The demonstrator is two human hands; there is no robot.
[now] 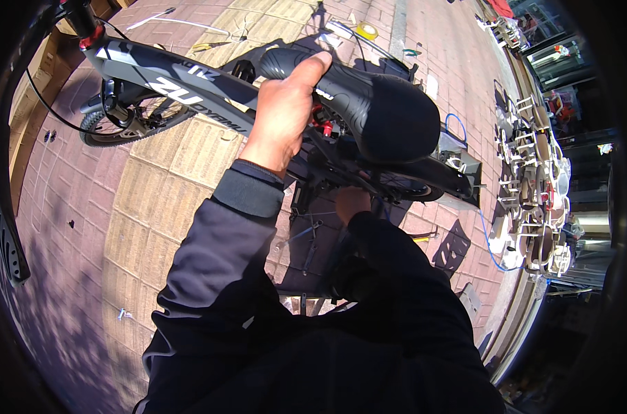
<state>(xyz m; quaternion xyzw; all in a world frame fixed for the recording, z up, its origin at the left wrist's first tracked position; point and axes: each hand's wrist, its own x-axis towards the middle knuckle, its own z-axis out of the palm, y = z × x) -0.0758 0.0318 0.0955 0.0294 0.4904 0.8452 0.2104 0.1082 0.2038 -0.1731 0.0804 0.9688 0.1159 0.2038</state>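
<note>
A grey-and-black bicycle frame point(168, 86) stretches from the upper left toward the middle, with its front wheel point(106, 138) at the left. My left hand point(282, 114) is closed over the narrow front part of the black saddle point(400, 117), thumb lying along its top. Below the saddle a red part point(320, 119) shows beside the hand. Lower down, my right hand point(353, 203) reaches in near the dark lower parts of the bicycle; its fingers are hidden, and so is whatever they touch. The rear wheel point(427, 193) is partly visible behind the saddle.
Metal tools point(310, 241) lie on the paving under the bicycle. Farther off are yellow-handled pliers point(210, 46) and a yellow tape roll point(367, 30). Cardboard point(47, 83) stands at the left. White-and-brown items point(538, 179) are piled along the right, near a blue hose point(489, 241).
</note>
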